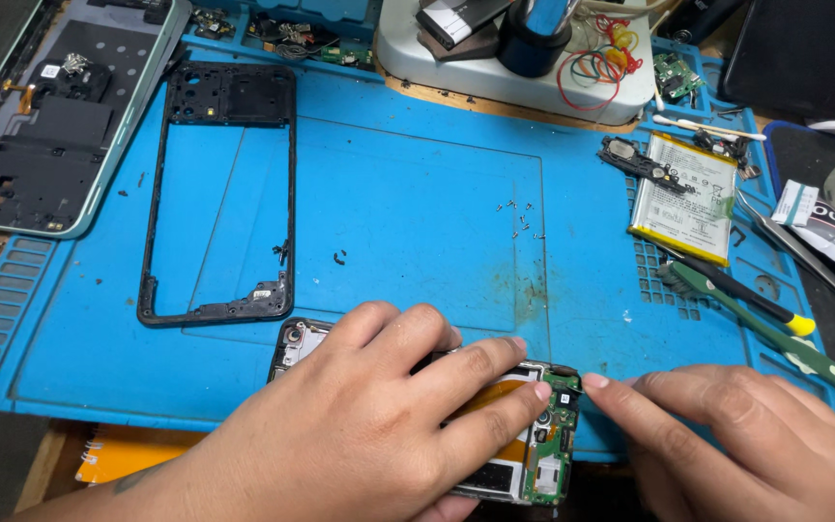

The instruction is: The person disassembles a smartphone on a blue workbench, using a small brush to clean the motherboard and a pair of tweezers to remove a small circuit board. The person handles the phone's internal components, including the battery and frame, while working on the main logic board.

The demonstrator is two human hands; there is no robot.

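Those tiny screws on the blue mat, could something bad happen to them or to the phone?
Maybe. The tiny loose silver screws lie bare on the blue rubber work mat, so a sleeve could scatter them. The opened phone with its green circuit board sits at the mat's near edge under the left hand, with the right hand beside it; a push might tip it off. Fingers pressing on bare parts might also bend them.

- Single view only: a head-worn camera, looking steeply down and forward over the workbench.
- Range is close: the left hand (pixel 359 435) and right hand (pixel 756 435) fill the lower edge, cut off by the frame.
- The blue repair mat (pixel 417 193) spans nearly the full width.
- The far edge reaches the microscope base (pixel 514 77) at top.
- No second view to compare against.
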